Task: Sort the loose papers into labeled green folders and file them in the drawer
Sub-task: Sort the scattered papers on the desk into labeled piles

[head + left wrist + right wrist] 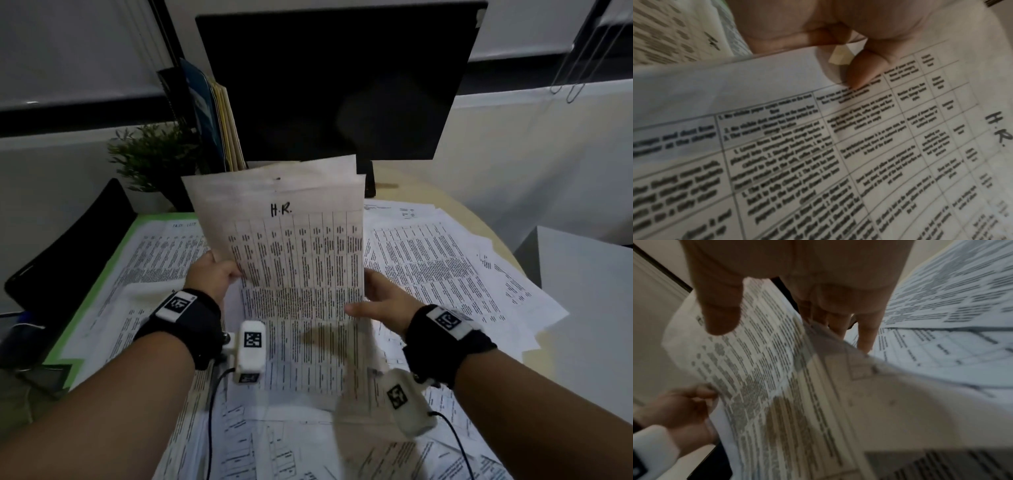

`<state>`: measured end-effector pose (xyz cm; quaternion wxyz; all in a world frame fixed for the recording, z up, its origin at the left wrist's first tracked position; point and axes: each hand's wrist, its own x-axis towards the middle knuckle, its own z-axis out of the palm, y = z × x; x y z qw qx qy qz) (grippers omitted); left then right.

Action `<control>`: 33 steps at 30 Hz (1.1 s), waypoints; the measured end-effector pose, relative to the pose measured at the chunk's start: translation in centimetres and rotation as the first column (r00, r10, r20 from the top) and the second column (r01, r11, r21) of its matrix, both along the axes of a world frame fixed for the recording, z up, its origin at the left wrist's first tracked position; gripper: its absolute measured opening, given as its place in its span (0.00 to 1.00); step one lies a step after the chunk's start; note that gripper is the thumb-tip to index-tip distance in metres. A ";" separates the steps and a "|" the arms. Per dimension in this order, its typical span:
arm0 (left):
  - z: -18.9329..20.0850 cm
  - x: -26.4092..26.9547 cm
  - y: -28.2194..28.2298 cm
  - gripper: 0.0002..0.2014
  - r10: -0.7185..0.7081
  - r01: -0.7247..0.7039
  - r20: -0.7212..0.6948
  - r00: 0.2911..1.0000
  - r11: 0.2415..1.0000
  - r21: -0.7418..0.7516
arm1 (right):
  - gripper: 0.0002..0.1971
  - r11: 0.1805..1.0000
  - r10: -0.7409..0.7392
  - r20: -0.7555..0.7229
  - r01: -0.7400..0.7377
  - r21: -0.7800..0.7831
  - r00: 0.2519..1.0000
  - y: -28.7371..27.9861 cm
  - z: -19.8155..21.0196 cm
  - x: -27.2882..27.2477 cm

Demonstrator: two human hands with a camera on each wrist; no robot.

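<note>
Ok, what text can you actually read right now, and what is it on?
"H.R.": handwritten at the top of the held sheet, gripped by the left hand and right hand.
Its printed table: too blurred to read.
Loose papers on the desk: too small to read.

Printed table text on H.R. sheet (pixel 294 253): too blurred to read. Green folder (pixel 102 281) left of sheet: mostly under papers.
</note>
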<state>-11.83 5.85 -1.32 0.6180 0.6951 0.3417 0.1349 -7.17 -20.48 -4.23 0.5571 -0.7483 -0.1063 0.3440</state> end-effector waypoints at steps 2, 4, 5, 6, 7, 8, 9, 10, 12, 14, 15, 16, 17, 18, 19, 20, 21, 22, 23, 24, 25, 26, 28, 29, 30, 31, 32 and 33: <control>0.5 0.5 0.4 0.16 0.023 -0.023 0.036 0.999 1.000 0.009 | 0.44 1.000 -0.025 -0.017 0.025 0.017 1.000 1.1 0.0 0.1; 1.0 0.7 0.9 0.16 0.027 -0.029 0.065 0.998 0.999 0.030 | 0.36 0.999 -0.030 0.002 0.030 0.011 1.000 1.9 0.1 0.2; 1.2 0.7 1.2 0.15 0.022 -0.024 0.068 0.997 0.999 0.042 | 0.29 0.999 -0.030 0.007 0.030 -0.009 1.000 2.3 0.4 0.0; 1.5 0.7 1.4 0.16 0.006 -0.008 0.068 0.998 0.999 0.043 | 0.24 0.999 -0.024 0.001 0.024 -0.030 1.000 2.5 0.5 0.0; 1.8 0.6 1.4 0.17 -0.014 0.013 0.066 0.998 1.000 0.024 | 0.21 0.999 -0.020 -0.009 0.019 -0.041 1.000 2.7 0.3 -0.1; 2.0 0.4 1.5 0.18 -0.043 0.042 0.064 0.997 0.999 0.006 | 0.19 0.999 -0.026 -0.014 0.026 -0.040 1.000 3.0 0.6 -0.3; 2.1 0.3 1.5 0.18 -0.069 0.069 0.047 0.997 0.998 0.006 | 0.18 0.998 -0.039 -0.006 0.039 -0.039 0.999 3.2 0.7 -0.4; 2.0 0.0 1.6 0.17 -0.088 0.087 0.034 0.996 0.996 0.023 | 0.16 0.998 -0.051 0.021 0.052 -0.039 0.998 3.5 0.9 -0.4; 1.9 -0.5 1.9 0.14 -0.113 0.111 0.026 0.993 0.991 0.073 | 0.13 0.993 -0.107 0.070 0.109 -0.032 0.992 4.0 1.0 -0.4; 1.3 -1.2 3.2 0.15 -0.106 0.104 0.010 0.994 0.991 0.086 | 0.11 0.984 -0.177 0.074 0.178 -0.012 0.982 5.2 1.1 -0.6; 0.9 -1.5 4.1 0.16 -0.095 0.095 0.001 0.995 0.993 0.077 | 0.10 0.979 -0.204 0.044 0.205 -0.007 0.978 5.9 1.1 -0.8; 0.6 -2.0 5.0 0.18 -0.080 0.081 -0.014 0.997 0.995 0.064 | 0.08 0.977 -0.211 0.017 0.211 -0.020 0.977 6.7 0.9 -0.9; 0.4 -2.3 5.8 0.18 -0.068 0.070 -0.031 0.997 0.996 0.057 | 0.07 0.977 -0.207 0.008 0.207 -0.048 0.978 7.6 0.8 -1.2; 0.0 -2.7 6.7 0.17 -0.067 0.071 -0.060 0.996 0.995 0.069 | 0.07 0.979 -0.179 0.026 0.181 -0.098 0.984 8.4 0.7 -1.5; -0.4 -3.0 7.7 0.14 -0.086 0.099 -0.117 0.989 0.989 0.113 | 0.09 0.975 -0.140 0.060 0.148 -0.168 0.988 9.3 0.4 -1.8; -0.7 -3.4 8.6 0.12 -0.119 0.158 -0.211 0.970 0.971 0.180 | 0.12 0.961 -0.093 0.105 0.117 -0.251 0.990 10.2 0.1 -2.3; -1.1 -3.8 9.4 0.10 -0.148 0.238 -0.335 0.931 0.940 0.246 | 0.13 0.939 -0.044 0.141 0.089 -0.332 0.989 11.0 -0.1 -2.7; -1.6 -4.3 10.4 0.11 -0.155 0.305 -0.443 0.883 0.907 0.290 | 0.14 0.915 0.004 0.162 0.062 -0.398 0.987 11.9 -0.5 -3.2; -2.0 -4.8 11.5 0.12 -0.147 0.358 -0.525 0.838 0.875 0.326 | 0.13 0.894 0.040 0.159 0.036 -0.447 0.986 12.9 -0.8 -3.7; -2.3 -5.3 12.6 0.13 -0.140 0.403 -0.585 0.799 0.846 0.348 | 0.14 0.875 0.071 0.152 0.012 -0.485 0.986 13.7 -1.1 -4.2; -2.6 -5.8 13.6 0.14 -0.126 0.446 -0.637 0.761 0.815 0.371 | 0.14 0.854 0.101 0.142 -0.013 -0.520 0.985 14.5 -1.5 -4.6; -3.0 -6.1 14.8 0.14 -0.105 0.484 -0.693 0.713 0.789 0.379 | 0.15 0.833 0.138 0.136 -0.041 -0.551 0.981 15.4 -1.8 -5.1; -3.3 -6.9 16.8 0.16 -0.068 0.564 -0.804 0.591 0.746 0.353 | 0.16 0.813 0.187 0.133 -0.078 -0.577 0.973 17.2 -2.1 -6.0; -3.3 -7.2 17.6 0.18 -0.053 0.595 -0.838 0.543 0.728 0.339 | 0.17 0.807 0.202 0.130 -0.089 -0.584 0.971 18.1 -2.1 -6.5; -3.6 -7.5 18.4 0.20 -0.030 0.619 -0.870 0.492 0.715 0.325 | 0.17 0.801 0.215 0.119 -0.105 -0.590 0.969 18.9 -2.3 -6.8; -3.8 -7.8 19.1 0.22 -0.006 0.637 -0.885 0.465 0.697 0.330 | 0.17 0.799 0.221 0.097 -0.123 -0.589 0.970 19.8 -2.6 -7.1; -4.0 -8.0 19.6 0.23 0.017 0.666 -0.902 0.432 0.668 0.332 | 0.16 0.802 0.217 0.069 -0.137 -0.582 0.974 20.6 -2.8 -7.4; -4.2 -8.3 20.1 0.25 0.034 0.687 -0.914 0.405 0.648 0.329 | 0.15 0.807 0.213 0.044 -0.150 -0.571 0.976 21.3 -3.0 -7.7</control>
